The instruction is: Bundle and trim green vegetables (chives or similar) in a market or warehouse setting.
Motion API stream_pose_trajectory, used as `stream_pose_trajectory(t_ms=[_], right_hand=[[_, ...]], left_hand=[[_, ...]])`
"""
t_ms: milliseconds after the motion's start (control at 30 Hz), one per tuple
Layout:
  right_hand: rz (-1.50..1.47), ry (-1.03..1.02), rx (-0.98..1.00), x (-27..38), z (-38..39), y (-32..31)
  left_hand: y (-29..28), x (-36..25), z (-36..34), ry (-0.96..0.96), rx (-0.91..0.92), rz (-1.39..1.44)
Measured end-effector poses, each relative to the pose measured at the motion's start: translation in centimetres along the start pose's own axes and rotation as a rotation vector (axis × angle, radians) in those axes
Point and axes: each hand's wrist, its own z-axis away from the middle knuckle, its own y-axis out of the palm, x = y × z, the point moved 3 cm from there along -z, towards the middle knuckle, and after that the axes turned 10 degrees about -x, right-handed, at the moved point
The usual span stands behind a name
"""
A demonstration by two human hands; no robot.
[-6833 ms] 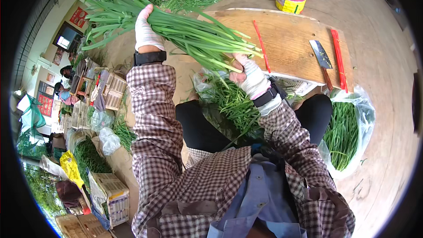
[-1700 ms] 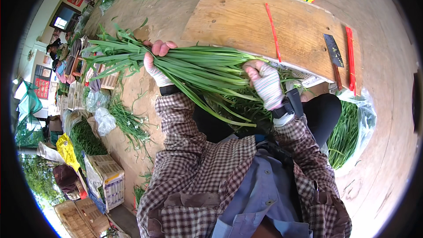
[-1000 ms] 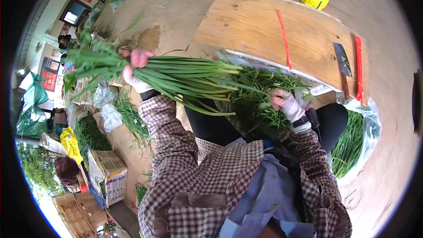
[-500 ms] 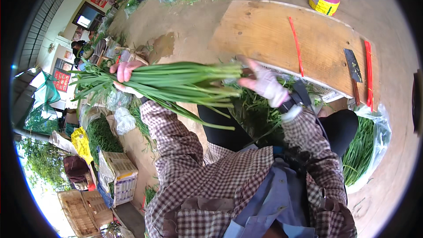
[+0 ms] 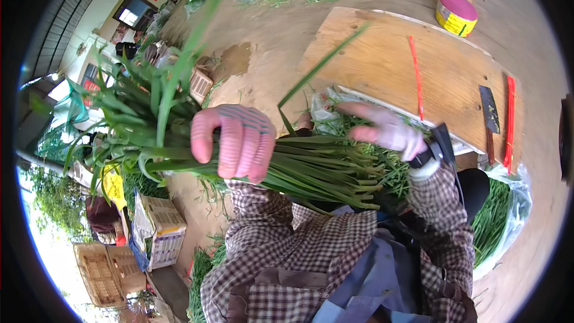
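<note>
My left hand [image 5: 236, 143], in a thin glove with bare-looking fingers, is wrapped round a thick bunch of garlic chives [image 5: 323, 170]. The leafy tips fan out to the left, and the paler stem ends point right over my lap. One loose blade [image 5: 323, 66] sticks up from the bunch toward the board. My right hand [image 5: 388, 131], also gloved and slightly blurred, is held beside the stem ends with its fingers stretched out and nothing in them. Beneath it lies a heap of loose green trimmings [image 5: 394, 173].
On the wooden board [image 5: 371, 54] lie a red strip [image 5: 416, 78], a cleaver [image 5: 489, 110] and a bundle of red ties [image 5: 509, 122]. Behind stands a pink-topped round tub [image 5: 457, 15]. A clear bag of greens [image 5: 493, 221] sits at my right; crates [image 5: 160, 233] stand left.
My left hand has come nearer and to the right with the chives, now with its back showing. The stem ends have dropped lower, and a single blade now sticks up.
</note>
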Motion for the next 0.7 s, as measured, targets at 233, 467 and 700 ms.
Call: stream_pose_trajectory(t_ms=[233,467,700], right_hand=[[-0.344,0.086,0.335,6.4,-4.4,-2.9],[-0.177,0.240,-0.148,7.4,-4.0,-9.6],[-0.017,-0.118,-0.386,9.4,-0.4,-19.6]], left_hand=[[-5.7,6.0,-2.7,-0.089,-0.512,-0.292],[-9.2,10.4,-9.2,-0.343,-0.705,-1.263],[-12.4,15.7,-17.6,-0.505,-0.443,-1.382]])
